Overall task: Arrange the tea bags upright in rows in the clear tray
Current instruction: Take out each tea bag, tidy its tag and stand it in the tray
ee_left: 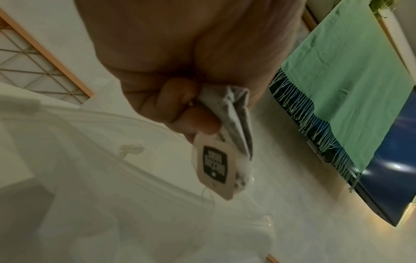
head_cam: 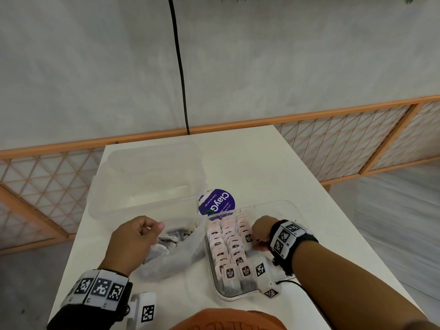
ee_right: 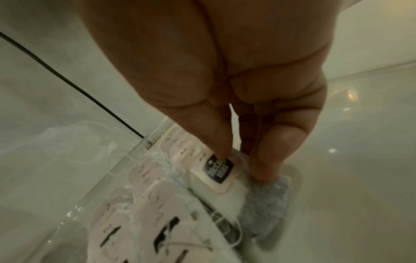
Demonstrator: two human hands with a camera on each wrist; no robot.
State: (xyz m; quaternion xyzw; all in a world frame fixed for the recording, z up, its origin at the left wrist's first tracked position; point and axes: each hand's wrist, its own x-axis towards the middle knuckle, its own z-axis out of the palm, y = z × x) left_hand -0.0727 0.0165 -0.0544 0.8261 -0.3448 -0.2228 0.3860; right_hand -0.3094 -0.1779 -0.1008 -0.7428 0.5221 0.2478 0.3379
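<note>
- left hand (ee_left: pixel 180 71) has a tea bag (ee_left: pixel 236 115) pinched, tag (ee_left: pixel 213 167) dangling under the fingers
- right hand (ee_right: pixel 225 80) pinching a bag (ee_right: pixel 258 201) in the tray (head_cam: pixel 238 295), thumb on its label

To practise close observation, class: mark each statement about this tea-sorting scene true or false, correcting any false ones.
1. The left hand grips a tea bag. True.
2. The clear tray holds no tea bags. False: rows of tea bags stand in it.
3. The right hand is inside the tray, at the right-hand row. True.
4. The purple sticker lies on the floor. False: it is on the white table.
</note>
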